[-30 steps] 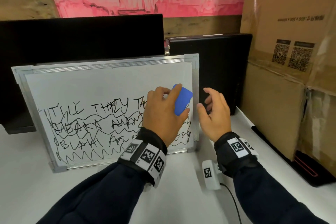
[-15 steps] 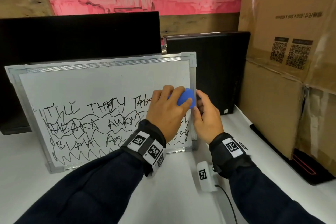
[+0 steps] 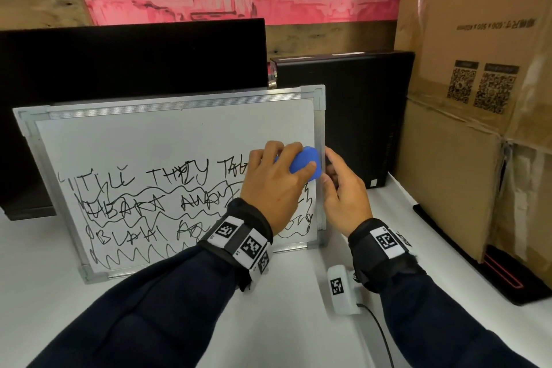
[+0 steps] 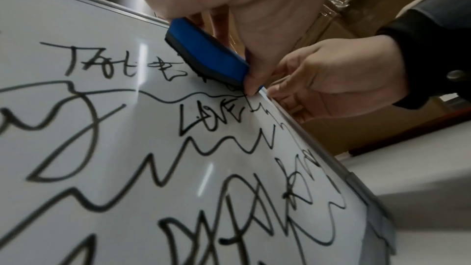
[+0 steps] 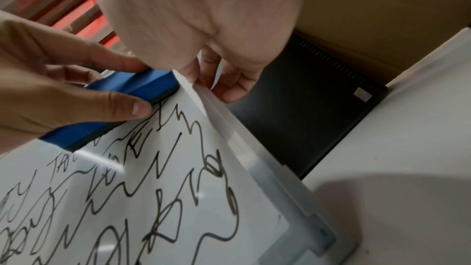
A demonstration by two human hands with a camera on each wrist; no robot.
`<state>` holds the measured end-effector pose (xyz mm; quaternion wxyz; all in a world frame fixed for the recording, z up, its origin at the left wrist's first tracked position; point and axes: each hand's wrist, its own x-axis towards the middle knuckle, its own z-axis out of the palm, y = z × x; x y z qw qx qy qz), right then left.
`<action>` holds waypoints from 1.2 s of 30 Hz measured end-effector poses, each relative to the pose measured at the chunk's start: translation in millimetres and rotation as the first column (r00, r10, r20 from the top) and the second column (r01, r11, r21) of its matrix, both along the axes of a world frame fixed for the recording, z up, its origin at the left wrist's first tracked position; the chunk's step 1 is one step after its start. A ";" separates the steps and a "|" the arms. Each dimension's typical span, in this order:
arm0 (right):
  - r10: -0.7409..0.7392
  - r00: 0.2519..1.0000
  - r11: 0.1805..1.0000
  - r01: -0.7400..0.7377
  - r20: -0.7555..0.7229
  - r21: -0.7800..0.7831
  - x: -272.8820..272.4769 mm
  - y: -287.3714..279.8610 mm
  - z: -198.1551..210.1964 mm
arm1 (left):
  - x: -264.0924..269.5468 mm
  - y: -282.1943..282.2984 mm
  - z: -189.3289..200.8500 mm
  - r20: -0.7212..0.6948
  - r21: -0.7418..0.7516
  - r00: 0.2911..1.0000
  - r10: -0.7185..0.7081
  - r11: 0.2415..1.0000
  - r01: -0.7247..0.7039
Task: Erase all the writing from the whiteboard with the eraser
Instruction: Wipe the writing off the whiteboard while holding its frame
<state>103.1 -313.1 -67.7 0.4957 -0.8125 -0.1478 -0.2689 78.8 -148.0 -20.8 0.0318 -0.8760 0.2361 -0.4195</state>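
Wiping is only just starting: my left hand (image 3: 276, 185) grips the blue plastic block eraser (image 3: 307, 165) with its dark felt face pressed to the aluminium-framed white whiteboard (image 3: 167, 140), at the right end of the top line of black marker writing (image 3: 155, 206). My right hand (image 3: 343, 194) pinches the board's right frame edge, thumb in front and fingers curled behind, steadying it where it leans propped against the black flat panel (image 3: 131, 57) on the white table (image 3: 298, 323).

Almost none of the ink looks cleared, so I judge the task barely begun. Next I should drag the eraser leftward along the top line with firm, even pressure, keeping the other hand braced so the board doesn't slide or tip backward, then work down row by row.

Counting: one eraser, one whiteboard, two hands. The writing runs to about three rows of scrawled letters with wavy scribbles woven between and below them; the exact number of scribble lines I cannot tell.
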 end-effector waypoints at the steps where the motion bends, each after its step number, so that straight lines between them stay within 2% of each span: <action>1: -0.001 1.000 1.000 0.001 0.002 0.000 0.9 -0.7 -0.3 | 1.2 2.4 1.2 0.004 0.000 1.000 -0.006 1.000 0.006; 5: 0.014 1.000 1.000 -0.015 0.016 0.007 2.5 -2.6 -0.8 | 2.5 9.6 6.7 0.016 -0.100 1.000 -0.002 0.995 0.004; 9: -0.002 1.000 1.000 0.002 0.014 0.003 3.5 -2.1 -1.9 | 1.3 8.9 0.0 0.006 -0.011 0.999 -0.037 0.999 0.037; 13: -0.006 1.000 1.000 0.006 0.025 0.003 4.7 -1.8 -2.4 | 0.8 7.3 4.9 0.004 -0.156 1.000 -0.006 0.988 0.007; 22: 0.009 0.999 1.000 -0.010 0.036 0.029 5.9 -3.1 -4.8 | 10.3 7.1 5.8 0.040 -0.007 0.996 -0.083 0.996 0.083; 30: 0.010 0.999 1.000 -0.011 0.037 0.027 5.7 -4.6 -5.3 | 9.4 7.3 11.4 -0.004 0.047 0.997 -0.078 0.996 0.078; 36: -0.006 1.000 1.000 0.005 0.026 0.016 7.1 -4.4 -5.5 | 5.5 21.4 5.1 -0.087 0.187 0.979 -0.186 0.962 0.199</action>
